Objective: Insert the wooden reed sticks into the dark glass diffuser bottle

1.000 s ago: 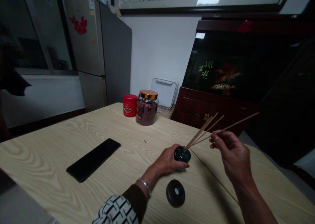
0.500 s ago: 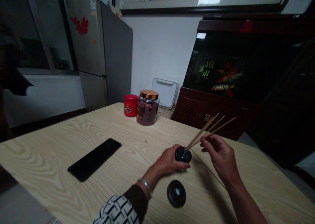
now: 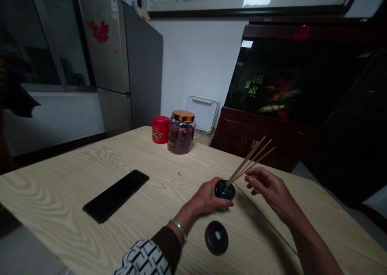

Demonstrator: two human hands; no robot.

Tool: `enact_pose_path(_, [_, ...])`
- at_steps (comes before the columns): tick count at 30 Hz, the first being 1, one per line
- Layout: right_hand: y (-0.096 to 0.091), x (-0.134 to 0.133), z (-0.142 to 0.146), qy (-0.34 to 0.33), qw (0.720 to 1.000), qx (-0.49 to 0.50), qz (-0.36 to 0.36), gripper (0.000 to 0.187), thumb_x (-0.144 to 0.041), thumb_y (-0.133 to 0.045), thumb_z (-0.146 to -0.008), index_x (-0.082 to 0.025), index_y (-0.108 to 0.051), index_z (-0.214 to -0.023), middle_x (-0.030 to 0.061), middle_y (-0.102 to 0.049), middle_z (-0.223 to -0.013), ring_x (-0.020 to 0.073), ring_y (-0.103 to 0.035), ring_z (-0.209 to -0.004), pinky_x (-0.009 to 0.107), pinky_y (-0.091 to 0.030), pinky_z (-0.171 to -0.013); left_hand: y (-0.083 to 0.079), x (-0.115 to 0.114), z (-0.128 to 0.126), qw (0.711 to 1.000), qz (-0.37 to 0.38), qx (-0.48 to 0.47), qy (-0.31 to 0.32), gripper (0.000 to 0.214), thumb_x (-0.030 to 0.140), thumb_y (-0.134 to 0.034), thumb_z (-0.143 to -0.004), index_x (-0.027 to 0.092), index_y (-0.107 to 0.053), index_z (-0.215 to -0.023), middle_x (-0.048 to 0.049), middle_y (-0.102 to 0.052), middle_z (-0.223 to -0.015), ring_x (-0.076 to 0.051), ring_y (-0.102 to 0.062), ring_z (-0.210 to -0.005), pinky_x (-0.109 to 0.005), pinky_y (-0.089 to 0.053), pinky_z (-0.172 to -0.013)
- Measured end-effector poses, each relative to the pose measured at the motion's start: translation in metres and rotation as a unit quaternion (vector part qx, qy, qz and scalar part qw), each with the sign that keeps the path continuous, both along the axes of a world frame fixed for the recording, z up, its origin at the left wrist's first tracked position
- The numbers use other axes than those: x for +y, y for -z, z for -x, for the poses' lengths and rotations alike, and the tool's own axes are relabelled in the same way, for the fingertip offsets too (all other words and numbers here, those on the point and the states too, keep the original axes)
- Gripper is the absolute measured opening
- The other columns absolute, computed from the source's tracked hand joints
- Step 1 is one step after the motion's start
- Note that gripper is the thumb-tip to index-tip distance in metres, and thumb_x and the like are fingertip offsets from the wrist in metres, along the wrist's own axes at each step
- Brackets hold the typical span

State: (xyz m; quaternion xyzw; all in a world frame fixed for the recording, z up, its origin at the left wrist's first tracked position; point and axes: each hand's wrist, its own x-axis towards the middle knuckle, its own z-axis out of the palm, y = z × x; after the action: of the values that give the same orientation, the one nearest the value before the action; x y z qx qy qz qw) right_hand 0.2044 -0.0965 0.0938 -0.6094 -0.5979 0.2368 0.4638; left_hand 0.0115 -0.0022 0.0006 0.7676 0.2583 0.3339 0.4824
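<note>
My left hand (image 3: 208,195) is wrapped around a small dark glass bottle (image 3: 225,190), holding it upright on the table. Several thin wooden reed sticks (image 3: 249,160) stand in its mouth, fanned out and leaning to the right. Just right of the sticks is my right hand (image 3: 267,186), fingers loosely bent and a little apart, with nothing visible between them. A round dark lid (image 3: 216,238) with a pale spot at its centre lies on the table in front of the bottle. A thin dark line runs from the bottle under my right wrist; whether it is a stick or a shadow I cannot tell.
On the light wood-grain table (image 3: 145,202) a black phone (image 3: 116,195) lies at the left. A red canister (image 3: 160,129) and a glass jar of dried flowers (image 3: 181,134) stand at the back. Beyond are a fridge (image 3: 142,69) and a fish tank (image 3: 281,81).
The sticks' tips have shifted left and the fan is narrower. My right hand has loosened its pinch and drawn slightly away from the sticks. The left hand and bottle stay put.
</note>
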Motion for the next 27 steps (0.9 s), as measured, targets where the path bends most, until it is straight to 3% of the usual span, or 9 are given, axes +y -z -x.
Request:
enact_pose_path(3, [0.005,-0.007,-0.033,-0.006,0.988,-0.13,0.086,0.024,-0.041,-0.056,-0.085,-0.02,-0.061,-0.095,0.0042,-0.064,-0.082,0.0186,-0.06,-0.073,0.029,-0.047,-0.061,0.0,0.0,0.0,1.0,0.006,-0.003,-0.003,0.069,0.045,-0.085,-0.058,0.019,-0.06,-0.116,-0.005,-0.067,-0.099,-0.021,-0.06,-0.089,-0.028,-0.046,-0.073])
enact_pose_path(5, [0.017,-0.009,-0.052,0.02,0.95,-0.268,0.159,0.013,-0.03,-0.056,-0.081,-0.02,-0.062,-0.082,0.0048,-0.065,-0.078,0.0188,-0.06,-0.072,0.029,-0.043,-0.062,0.0,0.0,0.0,1.0,0.007,-0.005,-0.002,0.068,0.044,-0.085,-0.058,0.019,-0.06,-0.116,-0.005,-0.067,-0.1,-0.021,-0.06,-0.09,-0.027,-0.046,-0.074])
enact_pose_path(7, [0.032,-0.009,-0.064,0.055,0.893,-0.38,0.233,0.007,-0.022,-0.057,-0.074,-0.02,-0.063,-0.074,0.0062,-0.067,-0.08,0.0203,-0.061,-0.074,0.029,-0.038,-0.061,0.0,0.0,0.0,1.0,0.006,-0.003,-0.002,0.067,0.045,-0.084,-0.059,0.019,-0.06,-0.116,-0.0047,-0.067,-0.099,-0.021,-0.06,-0.09,-0.027,-0.046,-0.073])
enact_pose_path(10, [0.051,-0.007,-0.069,0.081,0.838,-0.448,0.3,0.014,-0.02,-0.058,-0.067,-0.02,-0.067,-0.078,0.009,-0.069,-0.088,0.0239,-0.063,-0.081,0.029,-0.032,-0.059,-0.001,-0.001,0.001,1.0,0.005,0.001,-0.004,0.067,0.045,-0.084,-0.059,0.018,-0.061,-0.116,-0.0043,-0.067,-0.097,-0.021,-0.06,-0.088,-0.027,-0.046,-0.072])
enact_pose_path(13, [0.058,-0.005,-0.067,0.085,0.829,-0.457,0.312,0.017,-0.022,-0.058,-0.067,-0.02,-0.068,-0.08,0.0109,-0.07,-0.092,0.0262,-0.064,-0.083,0.029,-0.03,-0.058,-0.001,-0.001,0.0,1.0,0.005,-0.001,-0.005,0.066,0.043,-0.084,-0.059,0.018,-0.061,-0.116,-0.0043,-0.067,-0.097,-0.021,-0.06,-0.087,-0.027,-0.046,-0.072])
enact_pose_path(17, [0.058,-0.007,-0.065,0.09,0.835,-0.457,0.294,0.014,-0.025,-0.058,-0.068,-0.02,-0.068,-0.078,0.0113,-0.07,-0.09,0.0272,-0.064,-0.081,0.03,-0.03,-0.057,-0.001,-0.001,-0.001,1.0,0.009,-0.006,-0.004,0.066,0.042,-0.085,-0.059,0.019,-0.061,-0.116,-0.0047,-0.066,-0.098,-0.021,-0.06,-0.088,-0.028,-0.046,-0.073])
enact_pose_path(20, [0.054,-0.007,-0.065,0.098,0.854,-0.441,0.258,0.008,-0.024,-0.06,-0.067,-0.021,-0.066,-0.072,0.0097,-0.07,-0.084,0.0251,-0.063,-0.075,0.03,-0.03,-0.056,-0.001,-0.001,0.0,1.0,0.007,-0.003,-0.008,0.067,0.043,-0.085,-0.058,0.019,-0.06,-0.115,-0.0049,-0.066,-0.098,-0.022,-0.06,-0.089,-0.028,-0.046,-0.073])
enact_pose_path(23, [0.044,-0.005,-0.065,0.092,0.9,-0.372,0.21,0.007,-0.021,-0.056,-0.07,-0.02,-0.061,-0.065,0.0052,-0.067,-0.07,0.0198,-0.06,-0.065,0.029,-0.034,-0.056,-0.001,-0.001,0.0,1.0,0.004,0.001,-0.01,0.069,0.045,-0.085,-0.058,0.018,-0.06,-0.117,-0.0056,-0.066,-0.099,-0.022,-0.06,-0.09,-0.028,-0.046,-0.073])
enact_pose_path(27, [0.025,-0.002,-0.058,0.058,0.983,-0.15,0.09,0.009,-0.027,-0.059,-0.074,-0.019,-0.062,-0.075,0.0004,-0.062,-0.062,0.0155,-0.056,-0.057,0.028,-0.04,-0.054,-0.001,-0.001,0.0,1.0,0.009,-0.004,-0.006,0.068,0.044,-0.085,-0.058,0.018,-0.06,-0.116,-0.0058,-0.067,-0.099,-0.022,-0.06,-0.089,-0.028,-0.046,-0.073])
